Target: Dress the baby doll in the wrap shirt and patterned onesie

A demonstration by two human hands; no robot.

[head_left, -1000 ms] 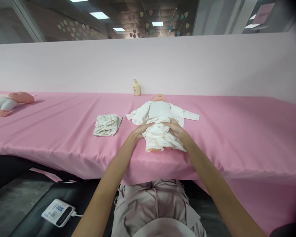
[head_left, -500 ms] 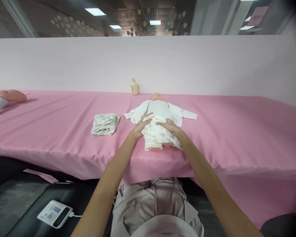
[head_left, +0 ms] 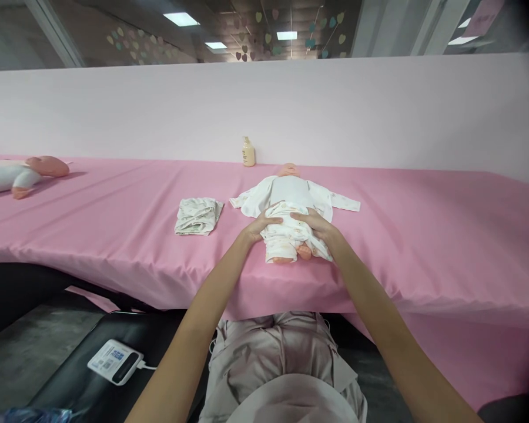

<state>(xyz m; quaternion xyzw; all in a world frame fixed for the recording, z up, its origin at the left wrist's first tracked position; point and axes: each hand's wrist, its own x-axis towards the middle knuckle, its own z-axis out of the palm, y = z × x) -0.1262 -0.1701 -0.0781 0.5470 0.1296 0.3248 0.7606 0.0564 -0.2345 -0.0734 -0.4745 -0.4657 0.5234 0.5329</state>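
Observation:
A baby doll point(head_left: 290, 189) lies on its back on the pink-covered table, head toward the wall, with a white long-sleeved top point(head_left: 264, 194) spread open at its sides. White patterned baby pants point(head_left: 286, 235) are on its legs, and its feet show at the lower hems. My left hand point(head_left: 264, 224) grips the pants at the left side of the waist, thumb on top. On the right side, my right hand point(head_left: 312, 221) holds the waist the same way. The fingers under the cloth are partly hidden.
Left of the doll lies a folded patterned cloth point(head_left: 198, 216). A pump bottle point(head_left: 248, 153) stands by the wall. Another doll point(head_left: 48, 167) lies at the far left. A white device point(head_left: 115, 361) with a cable rests on a black seat point(head_left: 136, 329) below the table point(head_left: 114, 235).
Both hands have shifted slightly at the waist of the pants, and more of one doll foot shows below the hem. The camera view has turned a little to the left.

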